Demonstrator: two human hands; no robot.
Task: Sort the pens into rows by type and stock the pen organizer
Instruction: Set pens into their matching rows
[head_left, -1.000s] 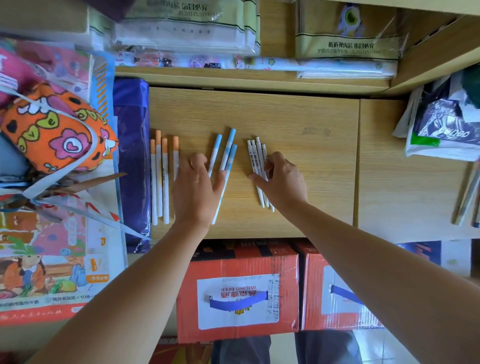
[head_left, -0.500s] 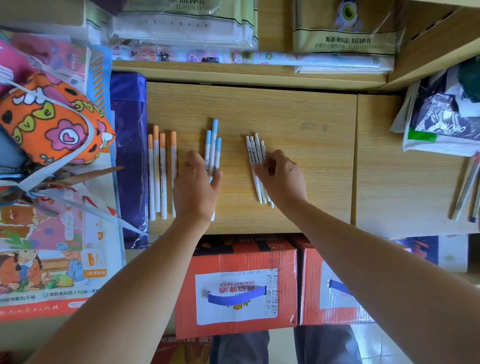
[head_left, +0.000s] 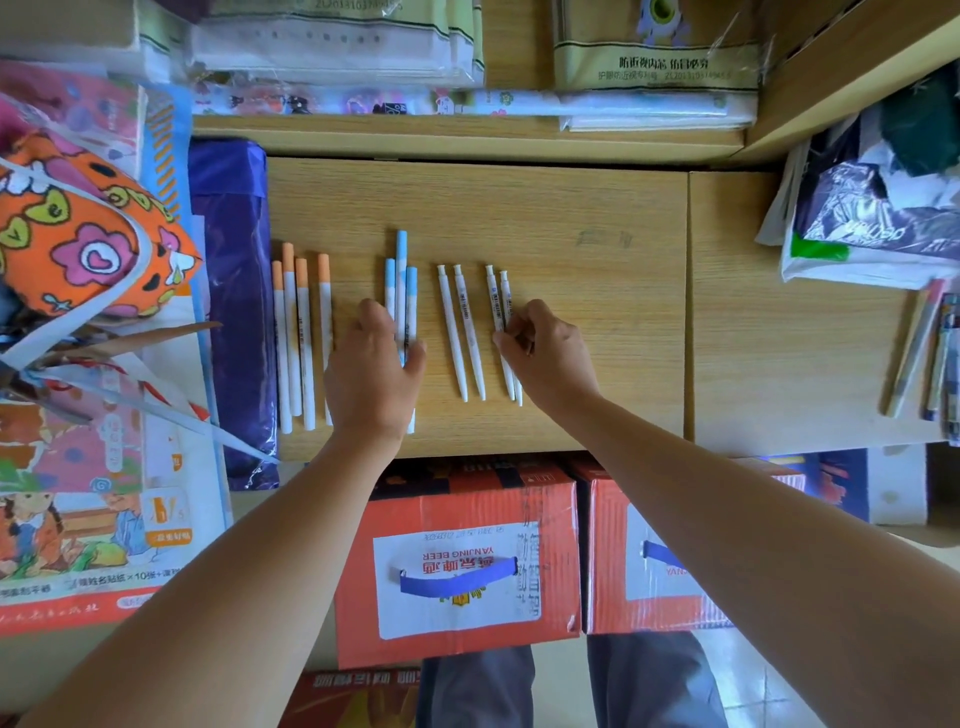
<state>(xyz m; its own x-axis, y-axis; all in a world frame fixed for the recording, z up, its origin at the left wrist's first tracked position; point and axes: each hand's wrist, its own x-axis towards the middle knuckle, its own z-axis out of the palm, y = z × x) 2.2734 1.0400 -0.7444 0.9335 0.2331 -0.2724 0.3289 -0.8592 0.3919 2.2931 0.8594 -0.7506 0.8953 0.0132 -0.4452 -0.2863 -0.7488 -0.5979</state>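
Pens: three sorts are lying in rows on the pale wooden desk top (head_left: 571, 218), every long axis running from 12 to 6 o'clock.
Orange-capped white pens (head_left: 301, 338): four are lying side by side, caps pointing to 12 o'clock, at 9 o'clock of the other rows.
Blue-capped white pens (head_left: 401, 275): three are sitting close together in the middle, caps pointing to 12 o'clock, lower ends partly hidden.
White click pens (head_left: 460, 332): four are lying at 3 o'clock of the blue row, buttons pointing to 12 o'clock and leaning slightly towards 11.
Left hand (head_left: 371, 374): it is lying palm down over the blue-capped row, fingers loosely spread, pressing rather than clasping.
Right hand (head_left: 550, 353): its curled fingertips are pinching the two rightmost click pens; the other two are lying apart from it.
Surface: a purple plastic-wrapped pack (head_left: 234, 312) is bordering the desk at 9 o'clock.
Room: a wooden shelf (head_left: 467, 135) carrying wrapped stationery is running along 12 o'clock; two red cardboard boxes (head_left: 457, 561) are standing below at 6 o'clock; an orange flower-patterned bag (head_left: 78, 239) is sitting at 9 o'clock.
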